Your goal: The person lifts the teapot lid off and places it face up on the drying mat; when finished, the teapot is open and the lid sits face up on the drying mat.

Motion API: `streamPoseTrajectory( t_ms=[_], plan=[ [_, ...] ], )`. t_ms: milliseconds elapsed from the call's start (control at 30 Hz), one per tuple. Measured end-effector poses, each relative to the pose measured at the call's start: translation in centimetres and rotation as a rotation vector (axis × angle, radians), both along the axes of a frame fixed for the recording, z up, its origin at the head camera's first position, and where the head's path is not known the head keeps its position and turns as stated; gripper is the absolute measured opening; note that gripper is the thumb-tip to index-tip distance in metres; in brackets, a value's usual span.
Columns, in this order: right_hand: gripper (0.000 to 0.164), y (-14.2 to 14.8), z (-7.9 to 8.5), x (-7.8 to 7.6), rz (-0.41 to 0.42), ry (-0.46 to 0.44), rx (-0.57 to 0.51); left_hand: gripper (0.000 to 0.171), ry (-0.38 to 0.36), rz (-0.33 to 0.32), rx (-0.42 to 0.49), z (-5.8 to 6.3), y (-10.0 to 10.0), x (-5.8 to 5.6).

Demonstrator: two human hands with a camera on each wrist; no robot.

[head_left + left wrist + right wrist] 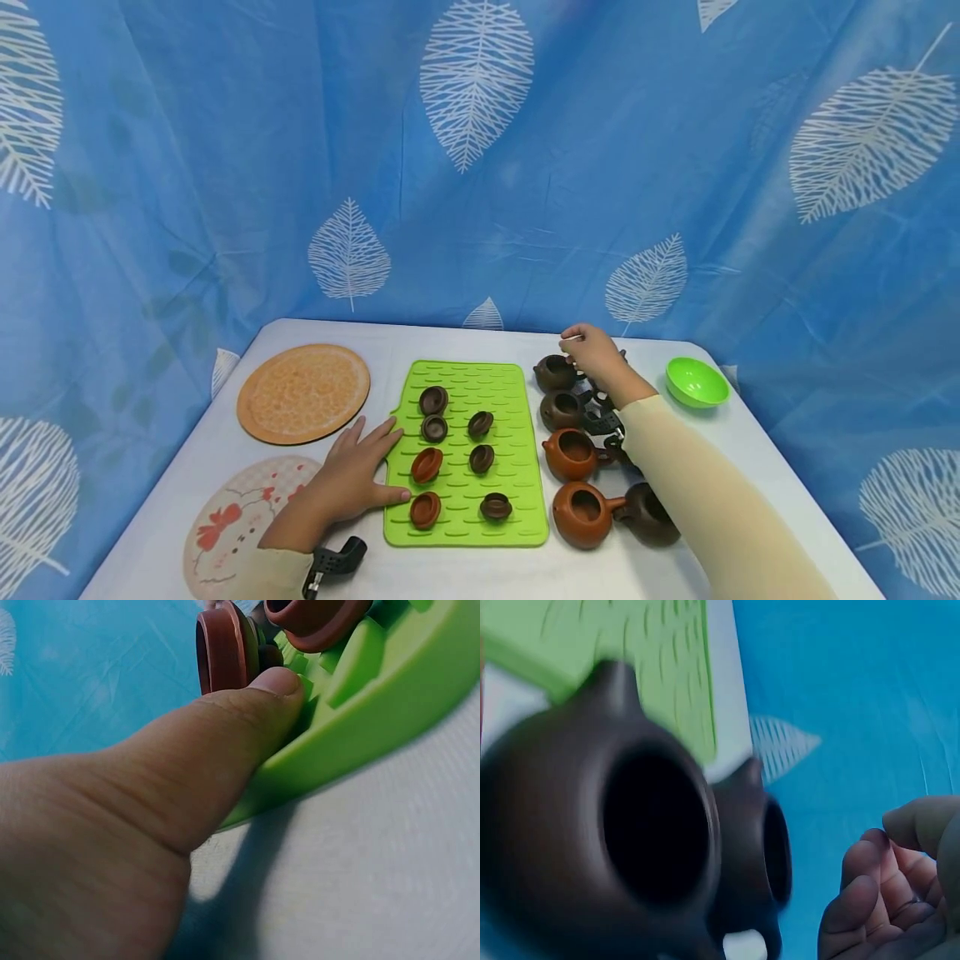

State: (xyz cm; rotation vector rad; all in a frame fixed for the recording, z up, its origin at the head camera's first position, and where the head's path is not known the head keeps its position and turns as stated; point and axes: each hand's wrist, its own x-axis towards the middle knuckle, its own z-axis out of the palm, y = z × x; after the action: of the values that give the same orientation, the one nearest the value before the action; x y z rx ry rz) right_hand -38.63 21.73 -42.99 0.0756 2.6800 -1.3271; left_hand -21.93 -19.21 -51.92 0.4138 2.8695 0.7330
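Note:
My left hand [348, 475] rests with spread fingers at the left edge of a green mat [506, 392]; its thumb lies on the rim near a reddish-brown lid [425, 510]. Several small teapot lids sit on the mat, among them another reddish one [427, 465] and a dark brown one [432, 401]. Over the farthest dark teapot [553, 382] hovers my right hand [596, 354], fingers loosely curled, thumb close to the index finger. Nothing shows between them in the right wrist view. That view has two lidless dark teapots [547, 817] beside the hand.
Nearer along the mat's right side stand reddish teapots [573, 529] and a dark one [649, 521]; my right arm partly covers others. A green bowl [697, 383] is at the far right. On the left lie a round tan mat [303, 392] and a round printed mat [225, 500].

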Motion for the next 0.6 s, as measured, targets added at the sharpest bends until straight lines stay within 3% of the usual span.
streamPoseTrajectory(
  t_ms=[167,400,600],
  plan=[
    [0.037,2.8,0.1,-0.1,-0.047,0.038,0.042,0.106,0.006,0.000,0.016,0.4,0.2,0.2],
    [0.040,6.1,0.1,0.2,-0.143,-0.005,0.274,0.107,-0.016,0.006,-0.004,0.2,0.2,0.1],
    [0.044,8.1,-0.3,0.3,-0.157,-0.037,0.256,0.107,-0.015,0.013,-0.004,0.0,0.1,-0.1]
  ],
)
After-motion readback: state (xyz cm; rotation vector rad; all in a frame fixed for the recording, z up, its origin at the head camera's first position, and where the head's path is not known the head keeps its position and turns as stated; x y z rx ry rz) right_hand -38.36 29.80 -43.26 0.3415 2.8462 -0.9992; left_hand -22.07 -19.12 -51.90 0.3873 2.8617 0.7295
